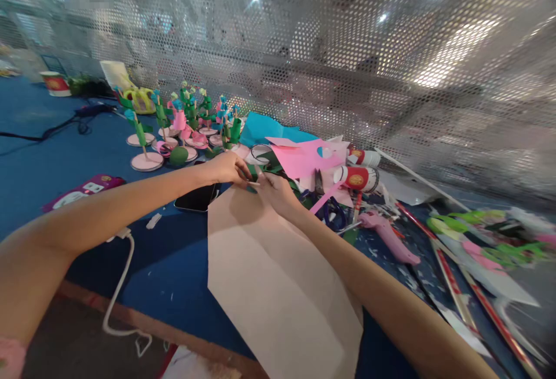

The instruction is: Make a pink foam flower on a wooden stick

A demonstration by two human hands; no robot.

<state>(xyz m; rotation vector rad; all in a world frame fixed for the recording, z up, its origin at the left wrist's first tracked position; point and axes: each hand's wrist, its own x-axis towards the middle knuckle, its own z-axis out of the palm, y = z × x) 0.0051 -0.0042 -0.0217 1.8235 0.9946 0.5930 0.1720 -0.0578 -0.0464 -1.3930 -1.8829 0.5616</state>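
Note:
Above the far end of a large pale paper sheet (282, 286), my left hand (228, 168) and my right hand (278, 192) meet with fingertips pinched together. Whatever lies between them is small and mostly covered by the fingers; a bit of dark green shows there. Green paper pieces (273, 161) lie just behind the hands, beside a pink paper sheet (299, 161) and a blue paper sheet (273, 130). A black phone (193, 200) rests left of the pale sheet, under my left forearm. The pale sheet runs over the table's near edge.
Several paper flowers on round bases (146, 161) stand at the back left. Scissors (333, 214), a pink glue gun (391, 237) and a paper cup lying sideways (358, 179) are on the right. A white cable (125, 280) hangs off the front edge. A perforated metal screen (304, 37) rises behind.

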